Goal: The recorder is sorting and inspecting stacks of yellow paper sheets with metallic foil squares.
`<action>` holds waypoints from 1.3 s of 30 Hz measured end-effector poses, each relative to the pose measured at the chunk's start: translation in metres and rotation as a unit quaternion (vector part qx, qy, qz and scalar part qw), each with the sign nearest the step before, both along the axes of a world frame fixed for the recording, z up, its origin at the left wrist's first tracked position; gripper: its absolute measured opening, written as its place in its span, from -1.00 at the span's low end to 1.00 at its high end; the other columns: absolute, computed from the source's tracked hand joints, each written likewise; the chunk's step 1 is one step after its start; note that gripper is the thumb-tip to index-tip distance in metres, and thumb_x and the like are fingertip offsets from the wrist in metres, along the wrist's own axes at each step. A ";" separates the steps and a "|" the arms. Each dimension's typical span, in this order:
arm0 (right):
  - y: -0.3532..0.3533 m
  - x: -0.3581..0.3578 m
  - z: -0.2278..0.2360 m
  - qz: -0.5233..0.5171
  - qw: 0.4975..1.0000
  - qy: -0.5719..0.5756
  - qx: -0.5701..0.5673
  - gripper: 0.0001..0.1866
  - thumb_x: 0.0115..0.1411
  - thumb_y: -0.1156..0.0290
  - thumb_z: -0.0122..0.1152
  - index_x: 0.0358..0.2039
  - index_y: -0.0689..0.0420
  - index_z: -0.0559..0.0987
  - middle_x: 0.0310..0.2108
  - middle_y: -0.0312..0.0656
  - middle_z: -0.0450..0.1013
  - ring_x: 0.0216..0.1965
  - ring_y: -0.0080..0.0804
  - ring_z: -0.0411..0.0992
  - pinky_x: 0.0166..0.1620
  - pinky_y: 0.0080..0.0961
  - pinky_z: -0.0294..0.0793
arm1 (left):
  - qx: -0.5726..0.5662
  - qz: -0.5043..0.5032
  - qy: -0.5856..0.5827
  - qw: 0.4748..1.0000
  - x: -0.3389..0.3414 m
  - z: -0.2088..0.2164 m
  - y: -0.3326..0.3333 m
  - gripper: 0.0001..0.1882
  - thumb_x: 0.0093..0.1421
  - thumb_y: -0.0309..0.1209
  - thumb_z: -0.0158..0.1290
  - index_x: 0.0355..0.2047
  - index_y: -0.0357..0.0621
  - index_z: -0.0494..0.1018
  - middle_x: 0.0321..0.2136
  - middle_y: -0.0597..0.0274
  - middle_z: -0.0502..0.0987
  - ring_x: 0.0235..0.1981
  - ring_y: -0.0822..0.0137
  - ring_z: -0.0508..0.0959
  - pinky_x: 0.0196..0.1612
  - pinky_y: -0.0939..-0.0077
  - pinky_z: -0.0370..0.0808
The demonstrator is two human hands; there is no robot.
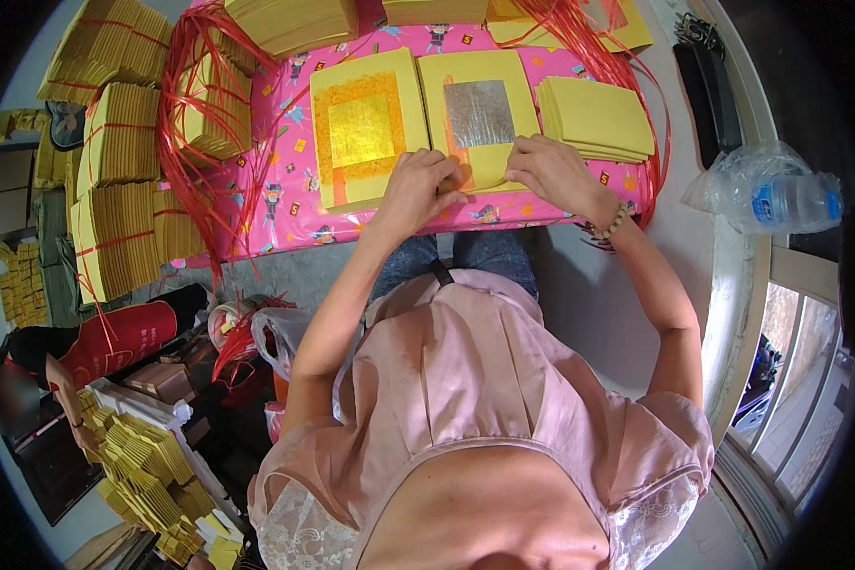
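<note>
On the pink table sit two stacks of yellow joss paper side by side. The left stack (325, 142) bears a gold foil square (361, 130) on an orange patch; the right stack (435, 81) bears a silver foil square (481, 112). My left hand (420, 193) has its fingers curled at the near left corner of the silver-foil sheet. At the near right corner, my right hand (559, 174), with a beaded bracelet on its wrist, pinches the sheet's edge. Between both hands that near edge looks bent up. My fingers partly hide the edge.
Folded yellow paper (594, 119) lies to the right. Red plastic strings (176, 123) hang beside tied paper bundles (119, 233) on the left. A plastic bottle (793, 201) in a clear bag lies at right. Another person in a red apron (128, 334) works at lower left near heaped paper bundles (152, 456).
</note>
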State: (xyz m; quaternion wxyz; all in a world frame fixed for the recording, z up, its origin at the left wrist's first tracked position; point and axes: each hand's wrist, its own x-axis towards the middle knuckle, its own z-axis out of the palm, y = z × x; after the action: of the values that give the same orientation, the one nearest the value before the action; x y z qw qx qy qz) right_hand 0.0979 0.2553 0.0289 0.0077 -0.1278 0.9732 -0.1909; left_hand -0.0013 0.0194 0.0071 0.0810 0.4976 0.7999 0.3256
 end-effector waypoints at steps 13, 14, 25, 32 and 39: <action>-0.003 0.002 0.004 -0.009 1.000 -0.003 0.016 -0.85 0.17 0.34 0.16 -0.37 0.15 0.54 -0.34 -0.21 0.42 -0.24 -0.19 0.43 -0.21 -0.28 0.44 | -0.005 0.035 0.049 0.998 0.010 0.002 0.006 -0.70 -0.02 -0.22 0.27 -0.36 -0.09 0.49 -0.48 0.22 0.45 -0.35 0.18 0.46 -0.22 0.31 0.30; -0.003 0.003 0.005 -0.016 1.000 -0.012 0.023 -0.85 0.17 0.34 0.16 -0.36 0.16 0.53 -0.34 -0.21 0.42 -0.24 -0.18 0.44 -0.20 -0.27 0.44 | 0.006 0.035 0.064 0.997 0.011 0.002 0.006 -0.73 0.02 -0.23 0.24 -0.35 -0.09 0.49 -0.48 0.22 0.46 -0.36 0.18 0.47 -0.23 0.30 0.30; -0.003 0.005 0.008 -0.014 0.997 0.078 0.024 -0.85 0.19 0.38 0.07 -0.25 0.13 0.42 -0.39 -0.10 0.40 -0.32 -0.10 0.46 -0.29 -0.20 0.45 | 0.000 0.049 0.105 0.993 -0.002 0.006 0.017 -0.88 0.17 -0.36 0.10 -0.31 -0.10 0.46 -0.46 0.18 0.54 -0.39 0.14 0.54 -0.21 0.30 0.35; 0.017 -0.054 0.049 -0.056 0.997 0.054 -0.031 -0.86 0.27 0.40 0.01 -0.26 0.21 0.40 -0.36 0.02 0.42 -0.27 0.07 0.42 -0.25 -0.13 0.40 | 0.164 0.137 0.168 0.962 0.002 0.019 0.024 -0.54 0.06 -0.40 0.18 0.01 -0.04 0.41 0.01 -0.01 0.37 0.02 -0.03 0.37 0.03 0.13 0.30; 0.050 -0.132 0.025 -0.080 0.997 0.002 -0.013 -0.77 0.32 0.31 -0.06 -0.22 0.23 0.42 -0.30 0.08 0.45 -0.20 0.12 0.41 -0.18 -0.08 0.38 | 0.065 0.125 0.213 0.967 0.005 0.009 0.050 -0.35 0.03 -0.36 0.21 0.17 -0.04 0.30 0.25 -0.07 0.12 0.25 -0.16 0.11 0.19 0.03 0.18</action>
State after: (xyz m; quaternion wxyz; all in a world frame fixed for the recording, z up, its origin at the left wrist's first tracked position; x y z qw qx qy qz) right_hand -0.0336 0.3052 0.0537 -0.0109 -0.0501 0.9778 -0.2032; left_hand 0.0032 0.0698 0.0158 -0.1653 0.4561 0.8315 0.2707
